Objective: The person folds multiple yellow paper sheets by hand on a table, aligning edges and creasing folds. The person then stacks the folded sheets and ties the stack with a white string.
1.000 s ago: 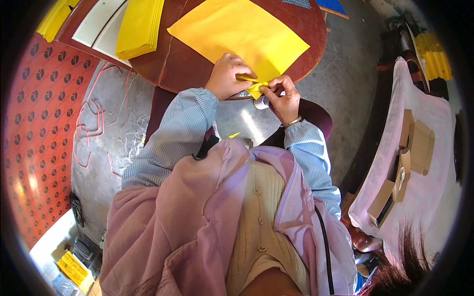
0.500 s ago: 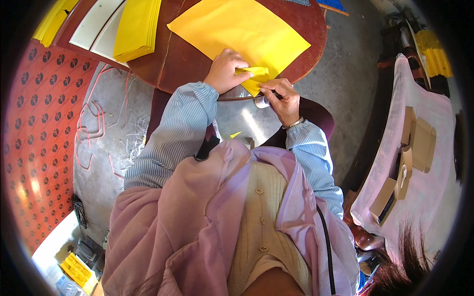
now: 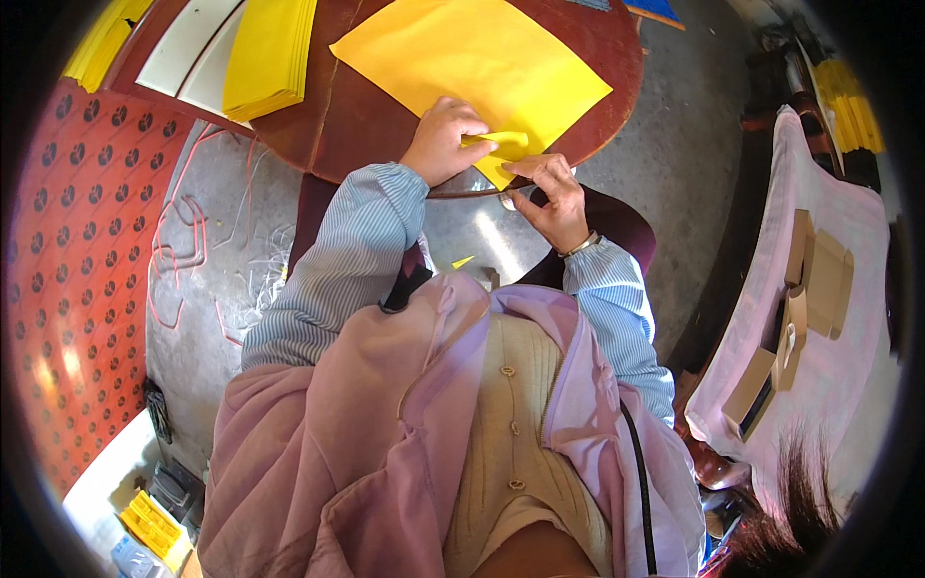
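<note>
A large yellow sheet [image 3: 472,63], which could be paper or thin fabric, lies on the round red-brown table [image 3: 337,125]. Its near corner hangs at the table's front edge, with a curled yellow flap [image 3: 511,144] raised above it. My left hand [image 3: 445,140] is closed on this flap, thumb on top. At the near corner, my right hand [image 3: 557,200] touches the sheet with its fingertips, while its thumb is spread away below. A small white object under the right thumb is mostly hidden, so its kind is unclear.
A stack of folded yellow sheets [image 3: 270,58] lies at the table's left. On the right, open cardboard boxes [image 3: 826,284] rest on a pink-white cloth [image 3: 858,356]. Bent red rods [image 3: 188,231] stand on the floor at left, near a red patterned panel [image 3: 82,250].
My right hand has loosened its pinch on the near corner, and the thumb has moved away from the fingers. The left hand stays on the flap, nearly unmoved.
</note>
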{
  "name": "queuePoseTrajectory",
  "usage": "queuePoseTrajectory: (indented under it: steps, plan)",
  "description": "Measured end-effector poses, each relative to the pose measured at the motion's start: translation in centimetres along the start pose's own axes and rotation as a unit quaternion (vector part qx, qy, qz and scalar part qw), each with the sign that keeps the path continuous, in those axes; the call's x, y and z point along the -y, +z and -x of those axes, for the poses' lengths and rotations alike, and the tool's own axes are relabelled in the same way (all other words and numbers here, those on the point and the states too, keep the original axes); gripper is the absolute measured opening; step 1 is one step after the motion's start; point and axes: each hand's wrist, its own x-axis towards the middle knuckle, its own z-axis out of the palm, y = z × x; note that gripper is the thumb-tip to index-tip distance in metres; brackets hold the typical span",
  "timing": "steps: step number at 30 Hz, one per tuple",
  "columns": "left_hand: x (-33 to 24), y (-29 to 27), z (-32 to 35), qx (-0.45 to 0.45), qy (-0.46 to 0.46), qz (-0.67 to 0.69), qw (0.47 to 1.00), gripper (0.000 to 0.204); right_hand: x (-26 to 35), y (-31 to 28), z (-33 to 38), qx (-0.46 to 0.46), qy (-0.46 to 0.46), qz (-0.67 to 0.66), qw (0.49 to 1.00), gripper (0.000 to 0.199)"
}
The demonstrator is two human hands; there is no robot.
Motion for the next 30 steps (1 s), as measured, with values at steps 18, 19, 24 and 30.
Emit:
queuePoseTrajectory:
  steps: [18, 19, 24, 30]
  plan:
    - [0.1, -1.0, 0.9, 0.069, -0.002, 0.007, 0.998, 0.022, -1.3, 0.8, 0.3, 0.001, 0.089, -0.105, 0.99, 0.017]
    - [0.2, -1.1, 0.9, 0.075, 0.005, 0.012, 0.997, 0.024, -1.4, 0.9, 0.4, 0.002, 0.109, -0.115, 0.987, 0.017]
    - [0.2, -1.8, 0.8, 0.101, 0.019, 0.026, 0.994, 0.03, -1.6, 1.1, 0.5, -0.003, 0.127, -0.128, 0.984, 0.017]
    - [-1.1, -0.6, 0.9, 0.04, 0.001, -0.017, 0.999, 0.025, -0.9, 1.2, 0.3, -0.028, 0.157, -0.156, 0.975, 0.015]
